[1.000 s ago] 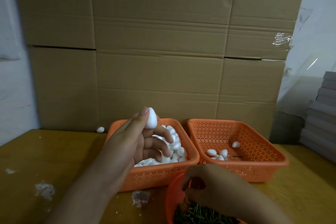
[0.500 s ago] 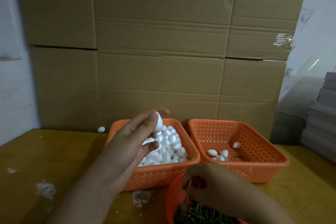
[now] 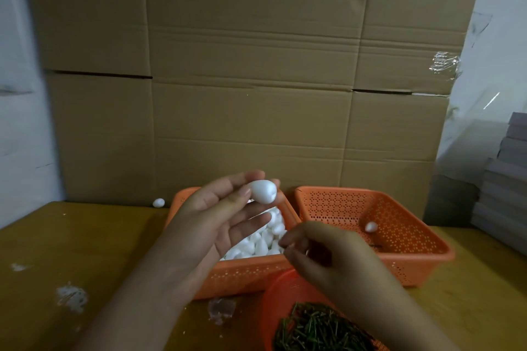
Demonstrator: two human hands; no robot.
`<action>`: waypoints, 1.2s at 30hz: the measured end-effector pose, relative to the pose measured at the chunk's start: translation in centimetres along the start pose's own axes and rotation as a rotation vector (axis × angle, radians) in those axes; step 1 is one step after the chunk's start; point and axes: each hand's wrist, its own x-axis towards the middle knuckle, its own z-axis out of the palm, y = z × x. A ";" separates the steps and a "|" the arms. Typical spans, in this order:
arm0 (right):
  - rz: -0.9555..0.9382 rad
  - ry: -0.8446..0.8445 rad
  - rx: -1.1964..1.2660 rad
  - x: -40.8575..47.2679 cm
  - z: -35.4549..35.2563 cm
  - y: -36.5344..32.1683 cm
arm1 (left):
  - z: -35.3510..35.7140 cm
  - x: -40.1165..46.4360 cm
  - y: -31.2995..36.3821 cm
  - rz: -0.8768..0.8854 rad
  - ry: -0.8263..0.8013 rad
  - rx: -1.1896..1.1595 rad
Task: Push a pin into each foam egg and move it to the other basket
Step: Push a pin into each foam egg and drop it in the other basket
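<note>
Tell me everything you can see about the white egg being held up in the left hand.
The small white foam egg is matte and smooth, with one rounded end and one narrower end. It lies roughly on its side in the air, above the back of the orange perforated plastic basket filled with more white eggs. The left hand pinches it between thumb and fingertips, palm turned toward the camera. No pin shows in it. The right hand, fingers curled, is lower and apart from it.
</note>
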 end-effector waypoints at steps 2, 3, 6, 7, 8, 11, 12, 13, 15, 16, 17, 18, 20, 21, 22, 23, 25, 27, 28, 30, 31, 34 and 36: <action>-0.042 0.134 0.136 0.0 0.0 -0.9 | 0.3 -0.1 0.1 -0.024 -0.040 -0.053; -0.053 0.196 0.200 0.0 -0.1 -1.3 | 0.4 -0.2 0.1 -0.029 -0.051 -0.063; -0.066 0.346 0.310 -0.1 -0.4 -1.9 | 0.6 -0.2 0.1 -0.030 -0.061 -0.054; -0.077 0.373 0.308 -0.1 -0.5 -2.1 | 0.7 -0.3 0.0 -0.028 -0.064 -0.044; -0.092 0.389 0.300 -0.1 -0.5 -2.3 | 0.7 -0.3 0.0 -0.026 -0.067 -0.034; -0.131 0.411 0.307 -0.2 -0.4 -2.5 | 0.8 -0.3 -0.3 -0.025 -0.067 -0.024; -0.126 0.409 0.324 -0.2 -0.4 -2.5 | 0.8 -0.3 -0.3 -0.027 -0.069 -0.028; -0.113 0.405 0.348 -0.2 -0.4 -2.5 | 0.8 -0.3 -0.4 -0.027 -0.073 -0.029; -0.090 0.404 0.393 -0.3 -0.4 -2.5 | 0.9 -0.2 -0.5 -0.026 -0.080 -0.020; -0.084 0.402 0.408 -0.3 -0.4 -2.6 | 0.9 -0.2 -0.6 -0.026 -0.084 -0.018; -0.076 0.394 0.419 -0.3 -0.4 -2.6 | 0.9 -0.2 -0.6 -0.026 -0.088 -0.021; -0.068 0.387 0.425 -0.4 -0.4 -2.7 | 1.0 -0.2 -0.6 -0.026 -0.090 -0.025; -0.058 0.387 0.426 -0.4 -0.4 -2.7 | 1.1 -0.2 -0.7 -0.027 -0.085 -0.032; -0.058 0.394 0.424 -0.4 -0.4 -2.7 | 1.1 -0.2 -0.7 -0.026 -0.082 -0.035; -0.062 0.400 0.421 -0.4 -0.5 -2.7 | 1.2 -0.2 -0.7 -0.025 -0.082 -0.038; -0.065 0.405 0.415 -0.4 -0.5 -2.7 | 1.2 -0.3 -0.7 -0.024 -0.081 -0.040; -0.064 0.407 0.407 -0.4 -0.6 -2.7 | 1.4 -0.3 -0.7 -0.024 -0.075 -0.034; -0.073 0.399 0.402 -0.4 -0.6 -2.7 | 1.6 -0.4 -0.8 -0.029 -0.075 -0.014; -0.081 0.393 0.393 -0.4 -0.6 -2.7 | 1.7 -0.5 -0.8 -0.030 -0.077 0.000; -0.095 0.381 0.357 -0.4 -0.5 -2.6 | 2.0 -0.6 -0.9 -0.021 -0.074 0.029; -0.097 0.380 0.338 -0.4 -0.5 -2.6 | 2.1 -0.6 -1.0 -0.012 -0.067 0.046; -0.086 0.370 0.306 -0.3 -0.6 -2.6 | 2.2 -0.7 -1.1 0.023 -0.047 0.143; -0.069 0.350 0.307 -0.3 -0.7 -2.6 | 2.3 -0.8 -1.1 0.056 -0.042 0.215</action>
